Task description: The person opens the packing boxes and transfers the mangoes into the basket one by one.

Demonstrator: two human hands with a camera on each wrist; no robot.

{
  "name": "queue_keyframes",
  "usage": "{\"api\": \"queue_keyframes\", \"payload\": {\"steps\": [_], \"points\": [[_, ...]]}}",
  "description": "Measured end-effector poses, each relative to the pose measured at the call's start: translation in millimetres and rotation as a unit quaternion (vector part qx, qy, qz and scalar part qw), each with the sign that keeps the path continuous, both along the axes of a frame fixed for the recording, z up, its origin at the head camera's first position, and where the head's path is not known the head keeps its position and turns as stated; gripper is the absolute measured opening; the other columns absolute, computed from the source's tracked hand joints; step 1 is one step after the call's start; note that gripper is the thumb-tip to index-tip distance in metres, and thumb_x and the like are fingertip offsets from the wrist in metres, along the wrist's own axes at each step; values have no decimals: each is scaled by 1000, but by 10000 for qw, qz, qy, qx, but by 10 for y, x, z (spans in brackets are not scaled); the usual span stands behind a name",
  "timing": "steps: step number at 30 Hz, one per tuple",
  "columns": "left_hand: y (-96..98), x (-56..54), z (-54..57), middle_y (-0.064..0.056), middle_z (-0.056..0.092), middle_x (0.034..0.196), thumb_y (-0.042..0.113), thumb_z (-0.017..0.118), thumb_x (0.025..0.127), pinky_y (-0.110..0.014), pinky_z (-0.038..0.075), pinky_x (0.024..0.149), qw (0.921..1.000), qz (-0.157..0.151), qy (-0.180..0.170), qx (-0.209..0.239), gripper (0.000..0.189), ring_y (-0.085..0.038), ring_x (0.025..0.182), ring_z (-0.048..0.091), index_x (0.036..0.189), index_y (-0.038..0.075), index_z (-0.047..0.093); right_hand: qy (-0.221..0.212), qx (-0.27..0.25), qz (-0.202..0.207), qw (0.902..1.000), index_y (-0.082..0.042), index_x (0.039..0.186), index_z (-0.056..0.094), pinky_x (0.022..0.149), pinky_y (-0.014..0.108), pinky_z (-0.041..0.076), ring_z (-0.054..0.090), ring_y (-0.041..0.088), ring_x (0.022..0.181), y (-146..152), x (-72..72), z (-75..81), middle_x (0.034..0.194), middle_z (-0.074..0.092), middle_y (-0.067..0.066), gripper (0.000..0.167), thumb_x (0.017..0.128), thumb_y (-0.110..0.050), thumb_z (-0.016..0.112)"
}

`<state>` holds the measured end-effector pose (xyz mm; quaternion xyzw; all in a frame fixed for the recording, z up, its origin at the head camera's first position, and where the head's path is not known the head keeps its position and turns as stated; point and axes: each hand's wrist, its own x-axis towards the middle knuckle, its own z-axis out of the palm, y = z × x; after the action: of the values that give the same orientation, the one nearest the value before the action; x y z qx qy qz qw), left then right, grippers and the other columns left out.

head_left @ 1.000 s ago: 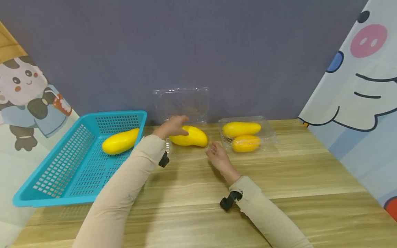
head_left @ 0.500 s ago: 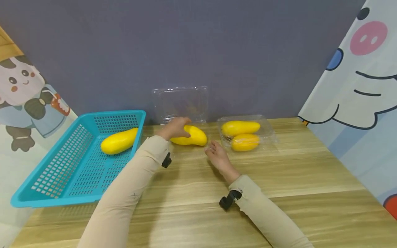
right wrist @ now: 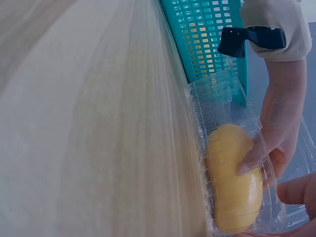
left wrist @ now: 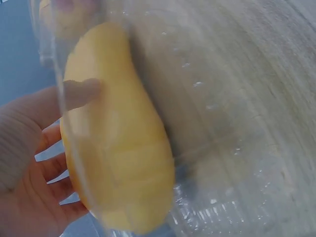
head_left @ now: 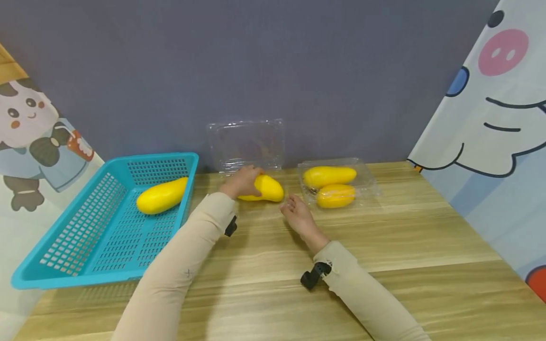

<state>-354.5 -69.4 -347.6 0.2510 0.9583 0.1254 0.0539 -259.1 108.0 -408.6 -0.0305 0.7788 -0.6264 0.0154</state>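
A yellow mango (head_left: 271,188) lies in a clear plastic clamshell box (head_left: 246,142) whose lid stands up at the back. My left hand (head_left: 244,182) grips that mango; in the left wrist view the thumb lies on one side of it (left wrist: 126,163) and the fingers on the other, seen partly through the clear wall. At the box's right end my right hand (head_left: 298,216) holds the edge, fingers curled. The right wrist view shows its thumb (right wrist: 294,191) by the rim, with the other fingers mostly out of frame.
A turquoise basket (head_left: 36,265) at the left holds another mango (head_left: 161,196). To the right, a second clear box (head_left: 366,180) contains two mangoes (head_left: 329,176), the front one seemingly behind plastic. A grey wall (head_left: 273,71) rises behind the wooden table (head_left: 264,293).
My left hand has come down and to the right, closing its fingers and thumb round the mango in the middle box. My right hand stays at the box's edge.
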Motion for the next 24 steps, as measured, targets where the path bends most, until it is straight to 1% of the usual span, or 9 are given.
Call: {"api": "queue_keyframes", "payload": {"steps": [3,8,9,14,18,24], "points": [[6,1,-35,-17,47,134,20,80,71,-50,37,104,9997,-50,137,-174,72,-37,122,44,135,7,49,-6,-77,48,10000,15,142,20,108,47,32,33,43,133,-8,34,44,145,28,33,58,95,-3,49],[20,-35,-127,-17,47,134,21,83,68,-49,34,106,9963,-170,495,-683,82,-36,124,42,139,9,43,11,-51,36,10000,14,142,21,108,48,32,33,43,132,-6,17,21,145,28,33,58,94,-3,49],[22,-43,-150,-17,46,135,22,83,68,-49,32,107,9953,-174,542,-780,84,-36,125,41,140,9,42,30,-39,16,10000,13,143,21,108,48,32,33,42,132,-2,-12,-27,145,29,33,58,95,-4,49],[41,-61,-215,-17,43,136,22,85,65,-50,31,108,9914,-154,684,-1102,92,-36,126,37,142,9,38,27,-16,-14,10000,13,142,22,108,48,32,34,42,132,-1,-6,-25,144,29,33,58,94,-5,50],[47,-58,-229,-17,42,136,23,85,64,-51,33,106,9902,-177,742,-1166,92,-36,125,36,142,8,37,-3,8,-41,10000,12,143,23,108,48,32,34,41,132,-3,-1,-11,145,30,32,58,94,-5,50],[39,-33,-207,-18,43,135,22,85,64,-51,34,105,9900,-285,808,-1121,91,-36,123,38,141,6,39,-14,36,-50,10000,13,143,22,107,47,33,35,41,132,-9,-7,-8,144,31,32,59,94,-6,50]]}}
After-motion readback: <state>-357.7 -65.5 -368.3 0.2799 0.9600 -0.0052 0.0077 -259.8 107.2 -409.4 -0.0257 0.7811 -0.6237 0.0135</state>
